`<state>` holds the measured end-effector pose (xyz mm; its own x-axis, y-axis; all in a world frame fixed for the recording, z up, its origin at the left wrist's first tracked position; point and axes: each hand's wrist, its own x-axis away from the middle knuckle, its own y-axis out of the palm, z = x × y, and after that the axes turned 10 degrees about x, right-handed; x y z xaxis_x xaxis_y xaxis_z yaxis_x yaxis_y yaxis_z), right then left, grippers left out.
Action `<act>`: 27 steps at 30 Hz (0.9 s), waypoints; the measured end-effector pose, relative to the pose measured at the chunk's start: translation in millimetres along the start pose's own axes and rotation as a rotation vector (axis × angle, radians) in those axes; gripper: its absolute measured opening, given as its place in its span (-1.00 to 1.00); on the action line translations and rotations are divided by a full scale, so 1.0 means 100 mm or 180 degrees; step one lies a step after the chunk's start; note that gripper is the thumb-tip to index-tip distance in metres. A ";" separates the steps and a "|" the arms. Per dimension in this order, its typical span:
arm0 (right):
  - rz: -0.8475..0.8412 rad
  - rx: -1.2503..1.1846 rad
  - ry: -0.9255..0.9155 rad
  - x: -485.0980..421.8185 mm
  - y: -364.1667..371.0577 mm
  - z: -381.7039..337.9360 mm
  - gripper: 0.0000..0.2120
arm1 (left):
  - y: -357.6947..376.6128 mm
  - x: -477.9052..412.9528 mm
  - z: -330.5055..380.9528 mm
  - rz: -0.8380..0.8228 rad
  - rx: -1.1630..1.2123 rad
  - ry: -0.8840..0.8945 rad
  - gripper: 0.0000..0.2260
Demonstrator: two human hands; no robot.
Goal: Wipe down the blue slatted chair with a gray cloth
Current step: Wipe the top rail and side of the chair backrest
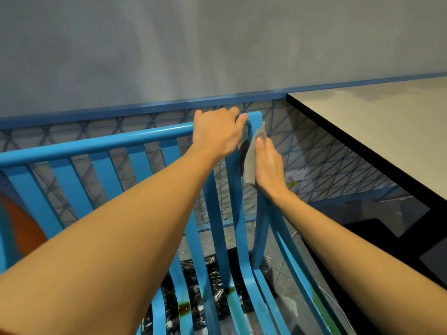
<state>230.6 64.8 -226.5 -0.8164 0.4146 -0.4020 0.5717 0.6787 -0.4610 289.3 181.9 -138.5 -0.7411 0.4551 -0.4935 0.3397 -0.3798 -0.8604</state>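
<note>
The blue slatted chair fills the lower frame, seen from above and behind its seat: a rounded top rail runs up to the right, vertical back slats curve down into seat slats, and dark brown and greenish stains mark the seat slats near the bottom edge. The left hand is clenched over the top rail near its right corner, fingers curled over the far side. The right hand lies flat with straight fingers, pressing the gray cloth against the chair's right upright just below that corner; the cloth hangs folded between palm and post. Beside the chair on the right stands a pale table with a black edge, close to the right forearm. Behind is a gray wall over a blue-lined triangular-patterned panel. Crumpled black-and-white material shows through the seat slats.
</note>
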 end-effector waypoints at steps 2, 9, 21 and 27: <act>-0.0457 0.0455 -0.0495 0.06 -0.14 0.09 -0.69 | 0.01 0.00 -0.01 0.0016 -0.0026 0.0013 -0.62; -0.0098 -0.0072 0.0072 -0.08 -0.03 0.03 -0.59 | -0.02 0.00 0.00 -0.0032 0.0012 0.0047 -0.65; -0.0671 0.0062 0.0350 0.10 -0.30 0.12 -0.58 | -0.01 0.00 0.00 -0.0028 0.0102 -0.0026 -0.65; -0.0551 0.0261 0.0071 0.40 -0.08 0.17 -0.57 | -0.02 0.01 -0.02 -0.0027 0.0069 -0.0068 -0.63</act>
<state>194.3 65.8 -252.1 -0.9043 0.3099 -0.2937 0.4265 0.6898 -0.5851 288.6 184.4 -137.4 -0.7561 0.4412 -0.4833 0.3210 -0.3935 -0.8615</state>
